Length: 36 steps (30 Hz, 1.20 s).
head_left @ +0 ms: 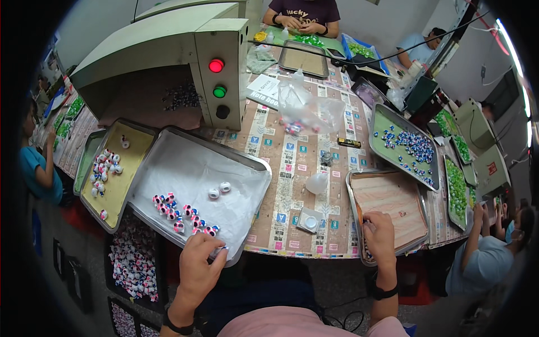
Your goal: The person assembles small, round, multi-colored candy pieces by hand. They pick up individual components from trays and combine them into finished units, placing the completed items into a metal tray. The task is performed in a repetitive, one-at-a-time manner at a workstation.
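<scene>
My left hand [199, 264] is closed in a pinch at the near edge of the white-lined metal tray [168, 146]. A small bluish-white piece [219, 252], mostly covered by the fingers, is in its grip. Beside it on the tray lie several pink, white and blue small figures [170, 205] and two plain white ones [219, 191]. Over the left rim of an orange-lined tray [396, 196], my right hand [380, 236] has its fingers closed too. Something pale shows at its fingertips, too small to name.
A machine [219, 84] with red and green lamps stands at the back left. A yellow-lined tray [126, 174] holds white figures. Between my hands are a small white dish [310, 221] and a squeeze bottle [317, 183]. A tray of blue pieces [412, 145] is at right. Other people sit around.
</scene>
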Available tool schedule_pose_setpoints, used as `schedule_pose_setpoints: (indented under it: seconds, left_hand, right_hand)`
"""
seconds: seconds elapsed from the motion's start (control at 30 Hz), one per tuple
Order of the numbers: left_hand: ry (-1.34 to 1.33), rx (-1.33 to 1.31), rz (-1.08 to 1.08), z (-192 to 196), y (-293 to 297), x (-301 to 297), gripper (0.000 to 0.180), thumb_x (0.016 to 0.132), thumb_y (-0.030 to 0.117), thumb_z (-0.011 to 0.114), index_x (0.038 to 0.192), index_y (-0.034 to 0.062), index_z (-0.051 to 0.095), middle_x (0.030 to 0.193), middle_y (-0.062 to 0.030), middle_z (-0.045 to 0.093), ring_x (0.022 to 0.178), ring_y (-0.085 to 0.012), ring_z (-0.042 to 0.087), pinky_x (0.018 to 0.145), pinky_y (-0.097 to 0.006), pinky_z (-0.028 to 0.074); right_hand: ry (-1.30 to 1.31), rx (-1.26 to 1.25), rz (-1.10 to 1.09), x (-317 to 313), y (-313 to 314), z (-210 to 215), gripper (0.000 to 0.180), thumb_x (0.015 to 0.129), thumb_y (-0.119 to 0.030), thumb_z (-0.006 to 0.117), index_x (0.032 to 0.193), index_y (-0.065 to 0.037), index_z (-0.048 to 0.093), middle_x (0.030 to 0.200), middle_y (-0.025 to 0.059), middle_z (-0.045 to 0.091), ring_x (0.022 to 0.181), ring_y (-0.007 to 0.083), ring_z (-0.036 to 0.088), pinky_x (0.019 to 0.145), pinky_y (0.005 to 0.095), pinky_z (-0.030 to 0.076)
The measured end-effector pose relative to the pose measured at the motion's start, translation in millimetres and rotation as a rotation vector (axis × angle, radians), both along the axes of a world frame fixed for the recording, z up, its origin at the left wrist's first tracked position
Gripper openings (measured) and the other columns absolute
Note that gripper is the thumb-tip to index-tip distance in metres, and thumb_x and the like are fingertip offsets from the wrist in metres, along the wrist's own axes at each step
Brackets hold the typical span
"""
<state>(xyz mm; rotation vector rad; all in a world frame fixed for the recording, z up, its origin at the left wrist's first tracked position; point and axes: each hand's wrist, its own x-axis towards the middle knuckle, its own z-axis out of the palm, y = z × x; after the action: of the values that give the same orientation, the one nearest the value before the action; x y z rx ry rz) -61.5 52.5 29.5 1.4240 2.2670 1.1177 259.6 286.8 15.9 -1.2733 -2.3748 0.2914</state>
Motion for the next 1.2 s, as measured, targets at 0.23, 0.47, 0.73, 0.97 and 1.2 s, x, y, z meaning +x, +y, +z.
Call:
schedule_pose_setpoints:
  seconds: [0.23,0.47,0.73,0.97,1.2]
  left_hand:
    - [-0.197,0.053,0.012,3,-5,4,0.024,0.079,-0.003,0.058,0.104,-0.0013,0.06,0.097,-0.0131,0.055,0.086,-0.0225,0.056,0.074,-0.032,0.046]
    - [-1.198,0.275,-0.335,4,-3,33,0.022,0.097,0.005,0.046,0.118,0.0001,0.046,0.128,-0.017,0.051,0.104,-0.0163,0.058,0.088,-0.028,0.049]
    - [-1.743,0.094,-0.267,-2,23,70,0.037,0.102,0.012,0.044,0.136,-0.0029,0.042,0.125,-0.0171,0.055,0.103,-0.0197,0.062,0.088,-0.03,0.053]
    - [-1.977,0.132,-0.309,-20,25,78,0.037,0.102,0.015,0.044,0.136,-0.0003,0.043,0.122,-0.0144,0.057,0.101,-0.019,0.063,0.09,-0.03,0.054]
    - [-2.056,0.156,-0.317,-26,23,77,0.034,0.101,0.01,0.045,0.133,-0.0004,0.045,0.123,-0.0142,0.056,0.104,-0.0201,0.063,0.092,-0.031,0.053]
  right_hand:
    - [0.395,-0.322,-0.146,-2,-2,4,0.014,0.081,0.004,0.063,0.094,0.001,0.064,0.098,0.0101,0.062,0.086,0.0213,0.063,0.076,0.0308,0.05]
    - [0.968,-0.949,-0.029,-17,-31,23,0.023,0.087,0.0,0.065,0.109,0.002,0.061,0.105,0.0061,0.062,0.09,0.0141,0.062,0.083,0.0272,0.051]
    - [1.01,-1.183,0.13,-39,-47,5,0.028,0.083,0.0,0.07,0.11,0.002,0.063,0.11,0.0088,0.065,0.096,0.014,0.063,0.083,0.0256,0.053]
    - [0.805,-1.001,0.057,-55,-49,14,0.024,0.083,0.007,0.066,0.107,0.004,0.066,0.108,0.008,0.065,0.096,0.0127,0.062,0.081,0.024,0.052]
    - [0.715,-0.879,0.045,-60,-46,9,0.019,0.082,0.006,0.067,0.101,0.005,0.068,0.103,0.0069,0.064,0.083,0.0108,0.064,0.074,0.0225,0.052]
